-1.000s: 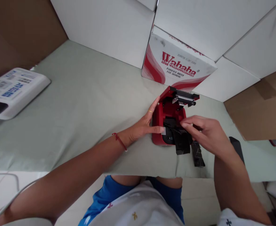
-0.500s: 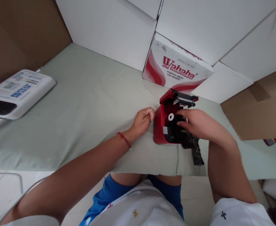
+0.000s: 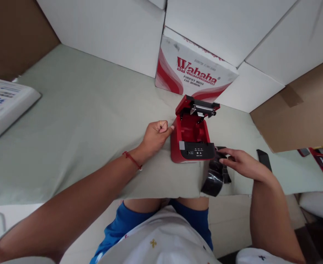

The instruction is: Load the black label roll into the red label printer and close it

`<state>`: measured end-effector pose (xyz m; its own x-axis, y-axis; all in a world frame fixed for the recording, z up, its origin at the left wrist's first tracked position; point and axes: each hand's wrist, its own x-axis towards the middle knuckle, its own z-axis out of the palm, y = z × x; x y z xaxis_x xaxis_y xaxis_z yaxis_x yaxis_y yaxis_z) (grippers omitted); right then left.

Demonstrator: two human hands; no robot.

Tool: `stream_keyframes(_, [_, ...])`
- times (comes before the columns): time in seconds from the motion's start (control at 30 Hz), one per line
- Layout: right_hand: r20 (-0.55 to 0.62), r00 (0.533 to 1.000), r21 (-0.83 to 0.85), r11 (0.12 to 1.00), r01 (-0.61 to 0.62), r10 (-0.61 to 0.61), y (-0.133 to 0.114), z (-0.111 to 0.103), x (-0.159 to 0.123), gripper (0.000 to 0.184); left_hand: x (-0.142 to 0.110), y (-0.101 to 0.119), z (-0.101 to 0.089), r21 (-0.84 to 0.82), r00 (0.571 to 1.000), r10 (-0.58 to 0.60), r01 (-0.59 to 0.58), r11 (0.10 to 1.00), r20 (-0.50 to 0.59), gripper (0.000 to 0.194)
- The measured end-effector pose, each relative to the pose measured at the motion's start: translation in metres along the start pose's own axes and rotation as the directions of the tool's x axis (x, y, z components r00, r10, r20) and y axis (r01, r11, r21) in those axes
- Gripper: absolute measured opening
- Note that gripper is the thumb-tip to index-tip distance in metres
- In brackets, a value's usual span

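A red and black thermal printer (image 3: 175, 148) stands on the cloth-covered table with its lid (image 3: 198, 105) tilted up. Its red inner bay (image 3: 191, 128) is bare. My left hand (image 3: 156, 135) is curled into a fist at the printer's left side, thumb against the casing. To the right of the printer, my right hand (image 3: 240, 163) pinches a roll of glossy black film (image 3: 213, 179). A loose band of the film hangs down near the table's front edge. The roll's far side is partly hidden by my fingers.
A Wahaha water carton (image 3: 196, 71) stands behind the printer against white boxes (image 3: 109, 33). At far left lies a white device (image 3: 10, 106) with labels. A dark flat object (image 3: 264, 160) rests beyond my right hand, beside a cardboard sheet (image 3: 296, 117).
My right hand has drawn the black film roll out of the printer's bay and moved it right. My left hand stays beside the printer. The camera view has shifted.
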<state>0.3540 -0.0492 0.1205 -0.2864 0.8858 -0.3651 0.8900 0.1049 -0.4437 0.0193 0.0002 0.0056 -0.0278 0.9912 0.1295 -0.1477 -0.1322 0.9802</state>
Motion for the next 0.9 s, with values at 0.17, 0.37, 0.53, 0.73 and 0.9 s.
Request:
stream_keyframes(0.17, [-0.367,0.929,-0.092,0.992,-0.087,0.048,0.027,0.010,0.011,0.042,-0.003,0.003,0.000,-0.074,0.994,-0.077,0.083,0.994,0.079,0.071])
stream_keyframes(0.37, [-0.282,0.958,-0.216,0.976,-0.006,-0.056,0.045,0.021,0.032,0.037,0.002,-0.003,0.001,-0.153,0.991,-0.130,0.133,0.979,0.026,0.071])
stream_keyframes(0.53, [-0.161,0.985,-0.297,0.955,0.008,-0.058,0.034,0.003,0.022,0.029,0.009,-0.007,0.002,-0.258,0.985,-0.148,0.119,0.959,-0.093,0.038])
stream_keyframes(0.73, [0.088,0.957,-0.238,0.927,0.290,-0.277,-0.037,-0.077,-0.035,0.032,0.008,-0.007,-0.002,-0.112,0.993,-0.120,0.120,0.986,0.003,0.007])
stream_keyframes(0.9, [0.062,0.914,-0.265,0.876,0.403,-0.401,-0.097,-0.065,-0.001,0.032,0.003,-0.003,-0.004,-0.049,0.992,-0.085,0.089,0.995,0.092,0.002])
